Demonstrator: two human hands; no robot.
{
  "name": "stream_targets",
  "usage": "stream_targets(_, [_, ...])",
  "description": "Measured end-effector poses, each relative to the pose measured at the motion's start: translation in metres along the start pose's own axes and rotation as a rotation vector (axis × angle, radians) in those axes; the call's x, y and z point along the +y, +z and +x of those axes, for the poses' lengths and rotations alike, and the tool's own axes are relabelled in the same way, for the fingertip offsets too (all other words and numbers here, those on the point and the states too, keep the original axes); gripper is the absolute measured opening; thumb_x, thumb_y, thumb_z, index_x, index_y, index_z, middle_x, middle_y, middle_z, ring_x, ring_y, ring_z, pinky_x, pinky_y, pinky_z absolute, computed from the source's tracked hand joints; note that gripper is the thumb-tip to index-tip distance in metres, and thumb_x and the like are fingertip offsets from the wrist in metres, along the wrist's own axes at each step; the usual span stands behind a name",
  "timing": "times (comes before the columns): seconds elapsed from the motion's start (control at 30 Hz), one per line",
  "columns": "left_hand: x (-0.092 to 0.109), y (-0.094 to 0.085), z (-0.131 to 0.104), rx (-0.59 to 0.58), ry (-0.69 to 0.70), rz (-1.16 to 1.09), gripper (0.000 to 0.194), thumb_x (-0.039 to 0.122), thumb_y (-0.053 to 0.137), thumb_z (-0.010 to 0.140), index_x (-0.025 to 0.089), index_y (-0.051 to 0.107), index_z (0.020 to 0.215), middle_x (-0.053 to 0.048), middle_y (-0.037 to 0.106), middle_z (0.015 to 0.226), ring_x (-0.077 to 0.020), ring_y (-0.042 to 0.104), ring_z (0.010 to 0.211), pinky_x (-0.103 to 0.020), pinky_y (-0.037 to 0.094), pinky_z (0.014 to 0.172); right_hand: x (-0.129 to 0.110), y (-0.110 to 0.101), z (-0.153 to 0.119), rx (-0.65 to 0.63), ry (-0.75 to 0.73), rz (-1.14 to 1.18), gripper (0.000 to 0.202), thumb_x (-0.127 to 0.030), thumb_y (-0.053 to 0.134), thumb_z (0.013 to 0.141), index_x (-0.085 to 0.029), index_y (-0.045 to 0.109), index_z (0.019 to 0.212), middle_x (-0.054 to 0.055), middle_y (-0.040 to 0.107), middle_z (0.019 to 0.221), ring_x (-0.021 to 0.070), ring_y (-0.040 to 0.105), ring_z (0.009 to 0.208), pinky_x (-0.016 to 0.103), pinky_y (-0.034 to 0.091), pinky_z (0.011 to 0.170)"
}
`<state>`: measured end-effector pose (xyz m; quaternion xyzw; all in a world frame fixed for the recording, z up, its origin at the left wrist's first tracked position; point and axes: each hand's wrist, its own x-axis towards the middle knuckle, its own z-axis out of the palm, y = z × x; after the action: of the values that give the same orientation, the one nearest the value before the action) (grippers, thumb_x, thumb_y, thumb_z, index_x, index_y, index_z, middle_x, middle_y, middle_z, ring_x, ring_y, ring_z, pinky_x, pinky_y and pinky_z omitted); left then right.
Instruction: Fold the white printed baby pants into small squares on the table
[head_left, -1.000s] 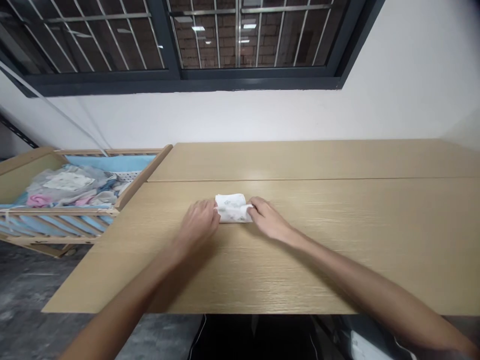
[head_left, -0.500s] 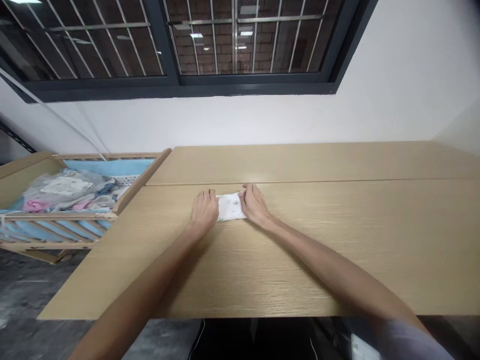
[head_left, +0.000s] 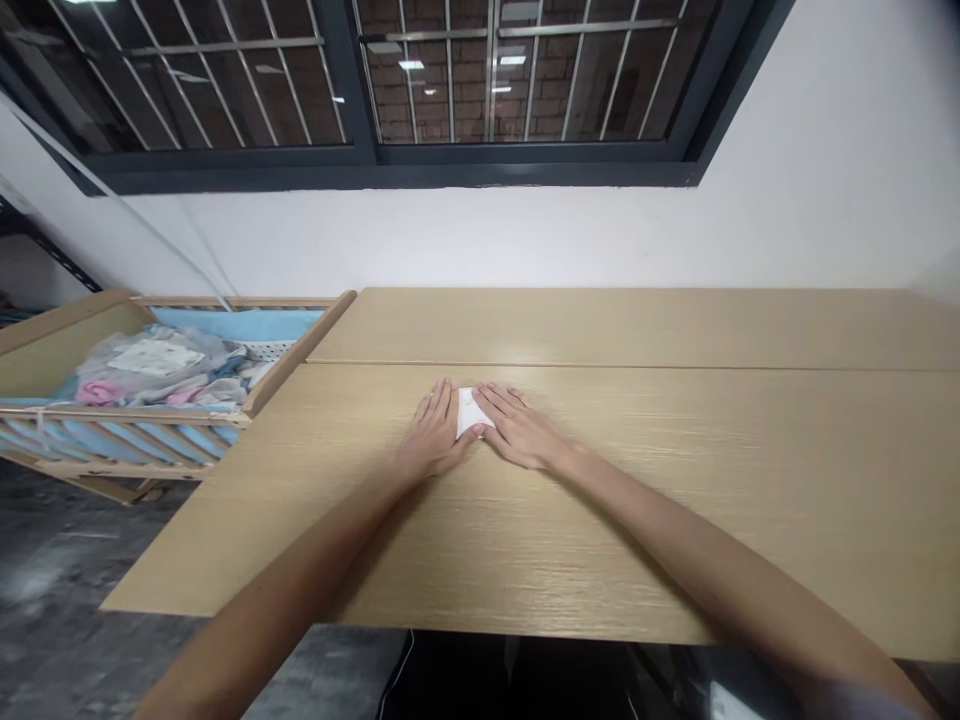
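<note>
A small white folded cloth [head_left: 471, 412] lies on the wooden table [head_left: 637, 520], mostly covered by my two hands. My left hand [head_left: 437, 430] rests flat on its left part, fingers stretched out and pointing away from me. From the right, my right hand [head_left: 517, 425] lies flat over the other part, its fingers also extended. The two thumbs come close together at the cloth's near edge. Only a narrow strip of the cloth shows between the hands.
A wooden crib [head_left: 300, 350] with blue lining stands left of the table, holding a pile of clothes and plastic bags [head_left: 161, 360]. Behind the table is a white wall with a barred window [head_left: 517, 165]. A seam runs across the tabletop.
Both hands have gone from curled fingers at the cloth's sides to lying flat over it, closer together. Less of the cloth shows. The view has shifted slightly.
</note>
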<state>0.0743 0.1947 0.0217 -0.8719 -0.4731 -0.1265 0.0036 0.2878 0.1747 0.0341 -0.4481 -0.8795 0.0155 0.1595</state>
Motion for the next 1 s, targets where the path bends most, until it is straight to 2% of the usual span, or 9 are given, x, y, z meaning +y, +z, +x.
stream_targets(0.27, [-0.005, -0.004, -0.001, 0.012, 0.058, -0.004, 0.09, 0.065, 0.024, 0.099, -0.005, 0.019, 0.154, -0.031, 0.017, 0.163, -0.0361, 0.012, 0.155, -0.052, 0.019, 0.125, 0.009, -0.008, -0.012, -0.038, 0.018, 0.077, 0.071, -0.057, 0.022, 0.104, -0.017, 0.017, 0.162, 0.013, 0.023, 0.165, 0.0282, 0.022, 0.154, 0.051, 0.019, 0.125])
stream_targets(0.4, [-0.018, -0.027, -0.002, 0.008, 0.281, -0.036, 0.083, 0.066, 0.041, 0.096, 0.006, 0.033, 0.153, -0.022, 0.04, 0.158, -0.031, 0.033, 0.149, -0.047, 0.023, 0.124, 0.018, -0.016, -0.008, -0.092, -0.031, 0.117, 0.08, -0.065, 0.04, 0.098, -0.021, 0.021, 0.162, 0.014, 0.025, 0.165, 0.0341, 0.025, 0.152, 0.057, 0.019, 0.123])
stream_targets(0.47, [-0.025, -0.034, -0.002, 0.006, 0.298, -0.041, 0.078, 0.065, 0.053, 0.091, 0.013, 0.043, 0.148, -0.017, 0.051, 0.151, -0.0314, 0.044, 0.142, -0.048, 0.029, 0.121, 0.024, -0.017, -0.004, -0.113, -0.017, 0.15, 0.082, -0.063, 0.05, 0.094, -0.021, 0.025, 0.16, 0.015, 0.029, 0.164, 0.0365, 0.027, 0.151, 0.059, 0.022, 0.121])
stream_targets(0.57, [-0.031, -0.035, 0.0, 0.006, 0.259, -0.059, 0.064, 0.049, 0.064, 0.088, 0.016, 0.053, 0.141, -0.015, 0.057, 0.146, -0.032, 0.05, 0.136, -0.049, 0.034, 0.117, 0.029, -0.012, 0.002, -0.08, -0.001, 0.23, 0.072, -0.048, 0.058, 0.092, -0.02, 0.035, 0.155, 0.016, 0.039, 0.159, 0.0351, 0.037, 0.146, 0.056, 0.03, 0.117])
stream_targets(0.7, [-0.026, -0.035, 0.003, 0.073, 0.203, -0.093, 0.043, 0.021, 0.052, 0.09, 0.017, 0.061, 0.132, -0.014, 0.06, 0.141, -0.0284, 0.052, 0.132, -0.048, 0.037, 0.116, 0.027, -0.011, 0.012, 0.059, 0.028, 0.343, 0.046, -0.023, 0.056, 0.086, -0.019, 0.055, 0.132, 0.013, 0.063, 0.134, 0.0301, 0.058, 0.123, 0.049, 0.041, 0.105])
stream_targets(0.8, [-0.01, -0.051, 0.001, 0.148, 0.096, -0.179, 0.032, 0.025, 0.049, 0.092, 0.018, 0.07, 0.116, -0.014, 0.064, 0.128, -0.0302, 0.057, 0.123, -0.049, 0.044, 0.107, 0.022, -0.026, 0.02, 0.175, 0.135, 0.561, 0.028, -0.024, 0.057, 0.083, -0.02, 0.056, 0.111, 0.006, 0.068, 0.104, 0.0239, 0.063, 0.095, 0.04, 0.049, 0.087])
stream_targets(0.87, [0.004, -0.067, -0.002, 0.13, -0.021, -0.409, 0.027, 0.033, 0.052, 0.092, 0.018, 0.07, 0.105, -0.011, 0.07, 0.11, -0.0279, 0.065, 0.107, -0.045, 0.052, 0.095, 0.019, -0.041, 0.025, 0.259, 0.214, 0.76, 0.033, -0.028, 0.06, 0.082, -0.022, 0.048, 0.112, 0.002, 0.063, 0.094, 0.0205, 0.062, 0.084, 0.035, 0.05, 0.075])
stream_targets(0.93, [0.016, -0.08, -0.006, 0.046, -0.146, -0.709, 0.031, 0.04, 0.059, 0.089, 0.018, 0.064, 0.109, -0.008, 0.073, 0.1, -0.0241, 0.07, 0.092, -0.038, 0.056, 0.081, 0.017, -0.056, 0.029, 0.289, 0.28, 0.889, 0.045, -0.033, 0.063, 0.081, -0.023, 0.041, 0.119, -0.001, 0.059, 0.091, 0.0183, 0.06, 0.077, 0.031, 0.05, 0.067])
stream_targets(1.0, [0.024, -0.086, -0.01, -0.05, -0.25, -0.894, 0.048, 0.044, 0.065, 0.085, 0.017, 0.053, 0.123, -0.007, 0.076, 0.096, -0.0223, 0.072, 0.082, -0.033, 0.057, 0.07, 0.018, -0.067, 0.032, 0.214, 0.337, 0.909, 0.054, -0.039, 0.068, 0.08, -0.024, 0.039, 0.124, 0.0, 0.058, 0.092, 0.0173, 0.06, 0.074, 0.029, 0.049, 0.062])
